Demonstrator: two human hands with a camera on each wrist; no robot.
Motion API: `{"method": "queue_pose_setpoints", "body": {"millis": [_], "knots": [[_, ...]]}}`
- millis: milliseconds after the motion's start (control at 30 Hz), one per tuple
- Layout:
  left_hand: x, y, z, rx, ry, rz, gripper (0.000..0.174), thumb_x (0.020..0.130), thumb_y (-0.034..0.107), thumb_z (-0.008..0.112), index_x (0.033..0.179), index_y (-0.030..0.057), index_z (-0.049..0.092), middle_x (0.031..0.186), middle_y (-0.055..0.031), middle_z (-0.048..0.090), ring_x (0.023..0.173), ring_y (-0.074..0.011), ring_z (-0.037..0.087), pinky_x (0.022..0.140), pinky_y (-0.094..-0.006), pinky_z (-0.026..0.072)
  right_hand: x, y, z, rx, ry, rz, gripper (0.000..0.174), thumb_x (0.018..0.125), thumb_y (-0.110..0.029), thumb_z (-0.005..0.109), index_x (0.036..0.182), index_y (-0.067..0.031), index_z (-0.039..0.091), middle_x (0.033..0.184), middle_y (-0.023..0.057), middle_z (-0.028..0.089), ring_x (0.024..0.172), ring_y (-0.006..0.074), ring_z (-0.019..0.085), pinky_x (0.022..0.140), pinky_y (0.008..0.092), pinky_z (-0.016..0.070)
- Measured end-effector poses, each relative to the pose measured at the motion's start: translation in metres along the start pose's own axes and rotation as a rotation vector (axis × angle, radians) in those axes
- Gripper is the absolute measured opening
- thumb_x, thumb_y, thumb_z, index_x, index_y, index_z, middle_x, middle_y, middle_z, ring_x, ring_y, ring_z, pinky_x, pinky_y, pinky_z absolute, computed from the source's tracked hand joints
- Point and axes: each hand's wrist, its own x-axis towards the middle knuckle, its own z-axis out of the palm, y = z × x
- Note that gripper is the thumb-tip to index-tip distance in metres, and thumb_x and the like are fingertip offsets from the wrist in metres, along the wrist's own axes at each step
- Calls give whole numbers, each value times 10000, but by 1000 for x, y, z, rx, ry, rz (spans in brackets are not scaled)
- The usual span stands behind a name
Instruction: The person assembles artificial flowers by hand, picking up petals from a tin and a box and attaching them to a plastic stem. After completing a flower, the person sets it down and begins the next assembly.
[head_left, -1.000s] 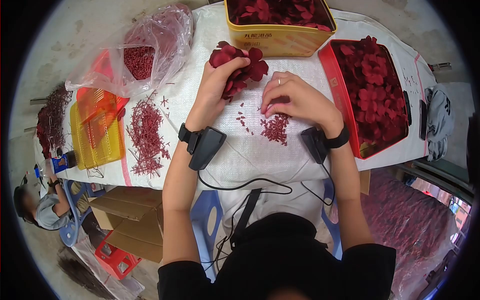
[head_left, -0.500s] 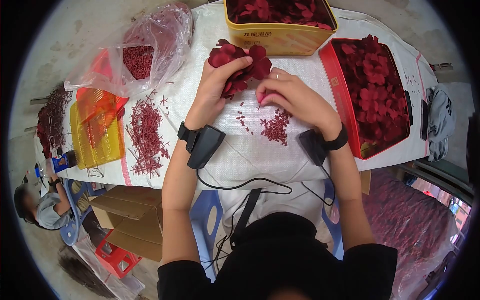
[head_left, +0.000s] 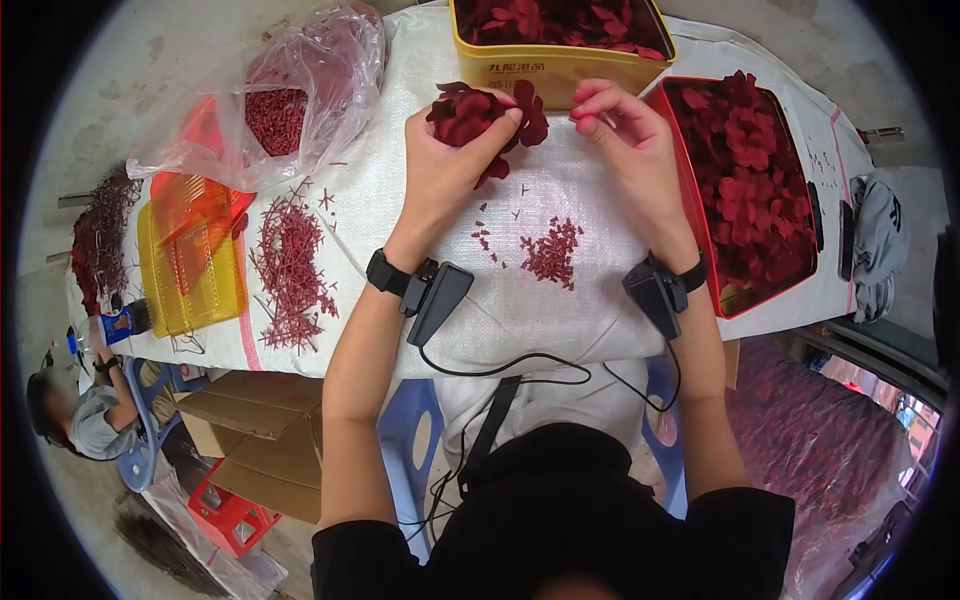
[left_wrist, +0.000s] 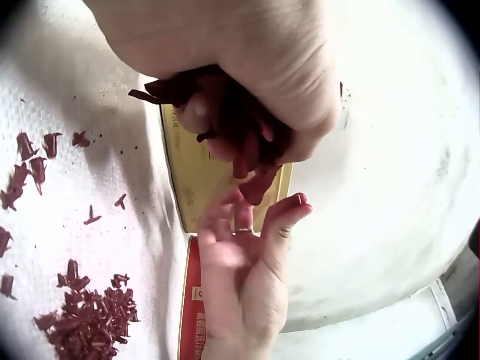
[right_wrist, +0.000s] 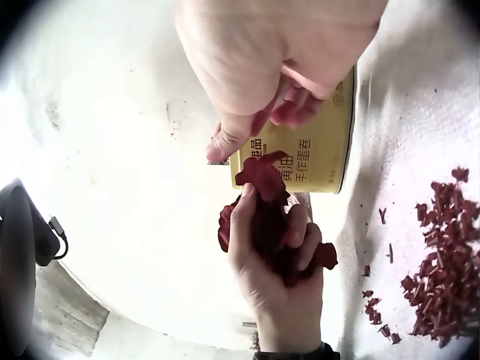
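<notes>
Dark red petals (head_left: 466, 118) are bunched in the left hand (head_left: 445, 160), its thumb pressed over them in the head view. The left wrist view shows the same petals (left_wrist: 251, 146) gripped under the curled left hand (left_wrist: 247, 60). To their right, apart from them, the right hand (head_left: 640, 145) is raised with fingers loosely bent; in the right wrist view nothing clear shows between the fingers of that hand (right_wrist: 277, 67). Below both hands a small pile of short red pieces (head_left: 550, 255) lies on the white cloth (head_left: 480, 320), with a few scattered beside it.
A yellow tin (head_left: 560, 70) of petals stands behind the hands, a red tin (head_left: 690, 200) of petals at the right. On the left are a plastic bag (head_left: 340, 90) of red pieces, a stem pile (head_left: 290, 270) and yellow baskets (head_left: 185, 290). Another person (head_left: 95, 420) sits far left.
The right hand has risen from beside the small pile toward the tins and turned, its fingers spreading. The left hand has shifted slightly right and turned, still holding the petals.
</notes>
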Motion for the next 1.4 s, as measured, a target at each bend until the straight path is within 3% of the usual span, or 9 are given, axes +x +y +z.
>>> {"method": "queue_pose_setpoints", "body": {"millis": [100,233,533,833,1000,1400], "knots": [[-2,2,2,-19,-51,-15,202,845,150,730,999,43,655,828,-20,666,691,-69,622,509,-199,478,-1,3,4,103,-22,80,120,854,-52,696,951,12,669,1189,101,599,1025,140,595,898,267,488],[-4,3,7,-67,-45,11,167,840,121,722,948,8,664,740,-28,652,533,-61,567,437,-190,428,-1,11,4,183,-56,126,122,850,-42,699,952,19,670,1224,128,593,1023,148,603,892,279,499],[-3,2,6,-79,-81,-2,169,834,117,725,944,4,662,741,-36,655,507,-67,565,412,-188,405,-2,6,6,111,-42,135,118,846,-38,704,936,28,665,1135,105,621,942,142,631,854,256,509],[-5,0,9,5,-65,23,147,830,76,708,945,-11,675,754,-44,673,527,-63,563,447,-192,421,-3,0,15,-38,32,116,304,835,-19,706,1121,4,606,1012,65,664,903,108,637,825,221,500],[-5,-1,6,62,-87,46,172,853,103,707,987,-4,690,800,-35,691,603,-55,596,487,-190,459,-7,10,12,-69,24,119,236,851,-10,681,1079,16,624,965,68,683,898,122,661,812,233,514],[-6,0,7,71,-62,49,165,863,105,699,997,8,702,808,-29,688,606,-47,587,491,-186,458,-7,9,14,-46,42,49,126,865,27,638,990,21,650,936,68,694,895,134,681,806,239,524]]}}
